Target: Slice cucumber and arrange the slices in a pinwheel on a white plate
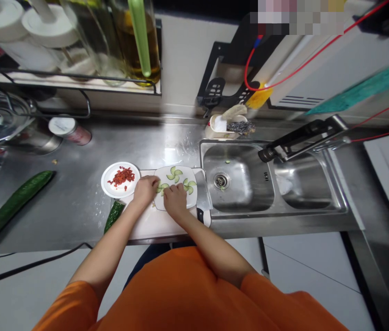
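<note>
A white plate lies on the cutting board, bearing pinwheels of thin cucumber slices. Over the plate's left edge, my left hand is closed, its fingertips pinched at a slice of the left pinwheel. My right hand comes in from the front with curled fingers pressed on the same pinwheel's slices; the fingertips partly cover them. Left of my left hand, a small white dish holds chopped red pieces. A cut cucumber piece lies below that dish.
The cutting board sits at the counter's front edge, with a cleaver along its right side. A double sink with a black faucet is to the right. A whole cucumber, a canister and a metal pot stand left.
</note>
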{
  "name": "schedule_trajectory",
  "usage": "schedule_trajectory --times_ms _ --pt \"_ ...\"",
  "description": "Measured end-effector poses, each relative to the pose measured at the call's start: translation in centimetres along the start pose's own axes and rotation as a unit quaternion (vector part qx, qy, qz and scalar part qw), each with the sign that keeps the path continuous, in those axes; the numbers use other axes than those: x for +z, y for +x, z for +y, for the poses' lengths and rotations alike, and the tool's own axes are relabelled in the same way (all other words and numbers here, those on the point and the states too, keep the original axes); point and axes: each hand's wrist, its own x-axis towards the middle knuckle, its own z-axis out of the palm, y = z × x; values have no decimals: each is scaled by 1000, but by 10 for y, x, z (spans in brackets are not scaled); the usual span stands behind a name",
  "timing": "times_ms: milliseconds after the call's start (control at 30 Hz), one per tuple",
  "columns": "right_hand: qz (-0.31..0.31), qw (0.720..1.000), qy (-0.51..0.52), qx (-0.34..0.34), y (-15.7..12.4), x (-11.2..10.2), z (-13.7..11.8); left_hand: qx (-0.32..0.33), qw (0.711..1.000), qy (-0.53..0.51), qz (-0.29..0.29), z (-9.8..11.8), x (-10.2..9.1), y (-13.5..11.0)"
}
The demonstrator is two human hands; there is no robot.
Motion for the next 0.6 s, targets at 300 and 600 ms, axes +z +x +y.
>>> schedule_trajectory --times_ms 300,600 --pt "27 999 15 -15 -28 -7 15 -64 996 -20 62 -2 -16 -30" --pt "53 998 26 39 -60 -15 54 -239 960 62 129 -38 -31 -84"
